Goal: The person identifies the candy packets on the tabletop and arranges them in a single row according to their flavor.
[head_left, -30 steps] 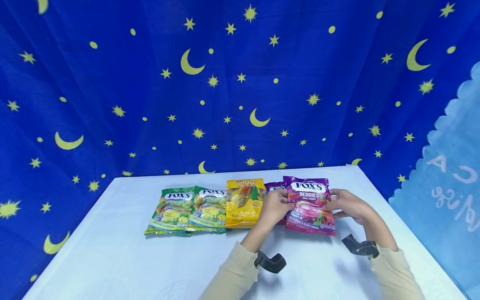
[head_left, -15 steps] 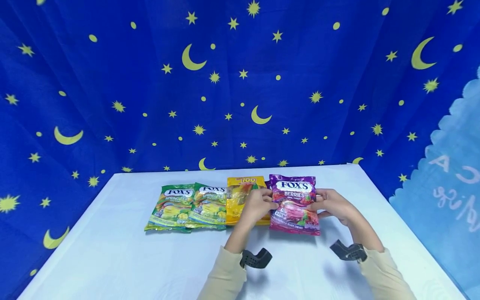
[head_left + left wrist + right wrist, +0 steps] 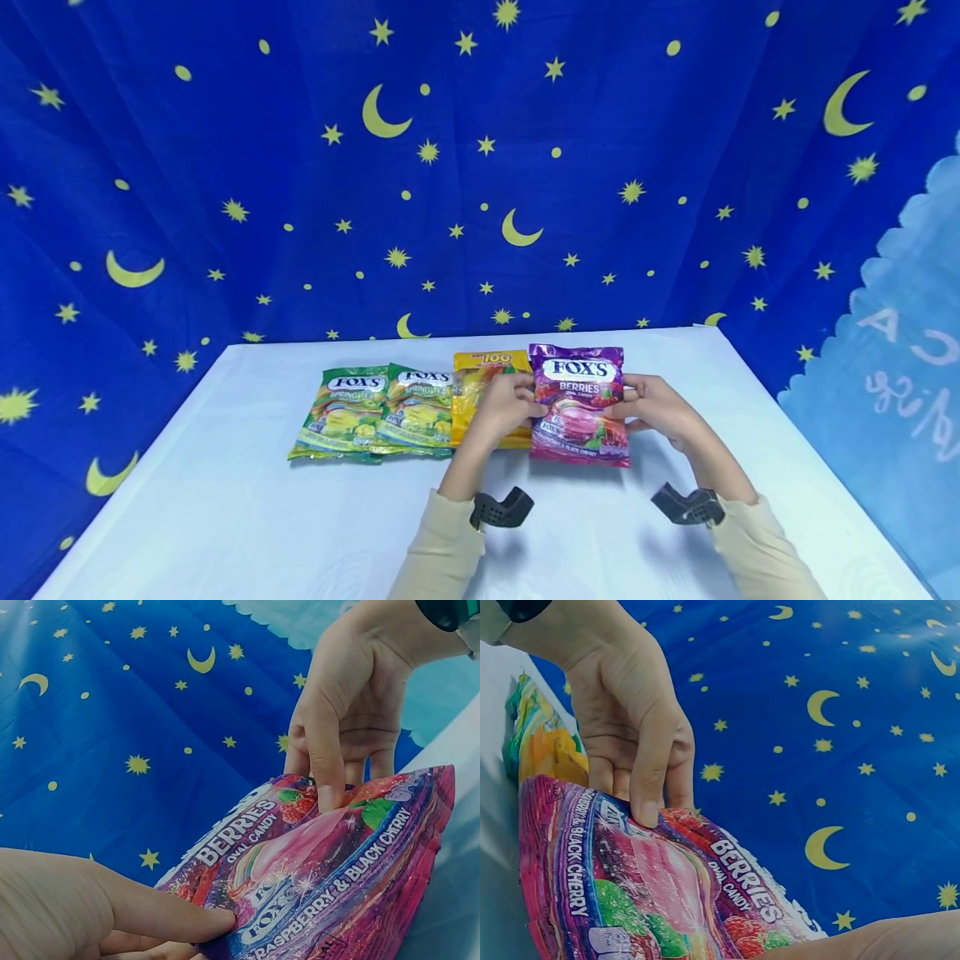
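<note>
A purple and pink Fox's Berries candy bag [image 3: 579, 404] stands at the right end of a row of bags, its front toward me. My left hand [image 3: 504, 410] pinches its left edge, thumb on the front. At the opposite edge my right hand [image 3: 660, 407] pinches it the same way. In the left wrist view the left thumb [image 3: 172, 911] presses the printed front of the bag. The right wrist view shows the edges of the bag between both hands. Directly left of it is a yellow mango candy bag [image 3: 468, 392], partly covered by my left hand.
Two green Fox's Spring Tea candy bags [image 3: 345, 417] overlap at the left of the row. All sit on a white-covered table [image 3: 225, 517]. A blue curtain [image 3: 315, 167] with moons and stars hangs behind, and a light blue cloth [image 3: 885, 358] hangs at right.
Both hands have carried the berries bag left, toward the yellow bag. The second purple bag, visible behind it earlier, is now hidden. The green bags stay put.
</note>
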The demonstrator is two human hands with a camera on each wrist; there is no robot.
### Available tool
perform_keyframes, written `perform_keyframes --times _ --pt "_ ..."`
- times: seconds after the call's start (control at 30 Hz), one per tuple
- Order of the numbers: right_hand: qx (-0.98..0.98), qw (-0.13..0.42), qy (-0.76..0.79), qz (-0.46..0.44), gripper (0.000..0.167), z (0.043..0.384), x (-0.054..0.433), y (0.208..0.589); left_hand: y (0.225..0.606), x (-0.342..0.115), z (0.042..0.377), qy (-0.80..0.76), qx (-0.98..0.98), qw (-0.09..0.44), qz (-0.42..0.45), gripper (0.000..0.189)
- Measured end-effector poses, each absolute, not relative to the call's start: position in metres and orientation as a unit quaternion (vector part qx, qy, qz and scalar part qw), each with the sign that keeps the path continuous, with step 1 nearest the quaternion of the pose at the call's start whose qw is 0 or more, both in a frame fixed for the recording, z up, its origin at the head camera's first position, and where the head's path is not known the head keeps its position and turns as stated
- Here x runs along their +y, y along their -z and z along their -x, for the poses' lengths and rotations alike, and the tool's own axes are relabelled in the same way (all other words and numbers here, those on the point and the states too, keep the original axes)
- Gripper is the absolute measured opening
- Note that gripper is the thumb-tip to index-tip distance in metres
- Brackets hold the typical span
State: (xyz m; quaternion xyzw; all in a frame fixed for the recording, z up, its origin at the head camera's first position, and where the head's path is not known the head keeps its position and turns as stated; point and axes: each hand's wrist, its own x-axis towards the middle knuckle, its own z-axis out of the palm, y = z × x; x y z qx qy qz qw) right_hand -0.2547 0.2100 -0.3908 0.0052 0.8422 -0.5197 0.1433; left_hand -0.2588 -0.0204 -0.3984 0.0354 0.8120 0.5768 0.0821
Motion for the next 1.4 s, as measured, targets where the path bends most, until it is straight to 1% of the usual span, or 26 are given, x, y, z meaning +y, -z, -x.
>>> perform_keyframes --times 0.43,0.73,0.83,1.0,1.17,1.27,1.33,1.4 --pt "0.845 0.136 0.517 -0.007 0.069 0.254 0.209 0.392 0.401 -0.020 0.259 -0.579 0.811 0.082 -0.038 0.054" --pt "0.855 0.134 0.500 -0.015 0.072 0.255 0.213 0.392 0.404 -0.014 0.258 -0.580 0.809 0.084 -0.046 0.055" --pt "0.857 0.133 0.498 -0.014 0.073 0.255 0.215 0.393 0.405 -0.011 0.257 -0.567 0.818 0.078 -0.053 0.055" --pt "0.859 0.135 0.493 -0.019 0.075 0.256 0.218 0.395 0.409 -0.007 0.256 -0.550 0.831 0.054 -0.060 0.050" --pt "0.865 0.131 0.483 -0.029 0.074 0.259 0.223 0.397 0.412 0.004 0.255 -0.511 0.857 -0.007 -0.069 0.034" --pt "0.869 0.126 0.477 -0.033 0.072 0.260 0.229 0.399 0.412 0.015 0.255 -0.493 0.866 -0.035 -0.079 0.030" --pt "0.872 0.122 0.474 -0.035 0.068 0.259 0.234 0.400 0.413 0.023 0.256 -0.488 0.867 -0.043 -0.085 0.029" --pt "0.873 0.121 0.472 -0.036 0.062 0.258 0.240 0.402 0.414 0.030 0.257 -0.496 0.864 -0.037 -0.083 0.028"
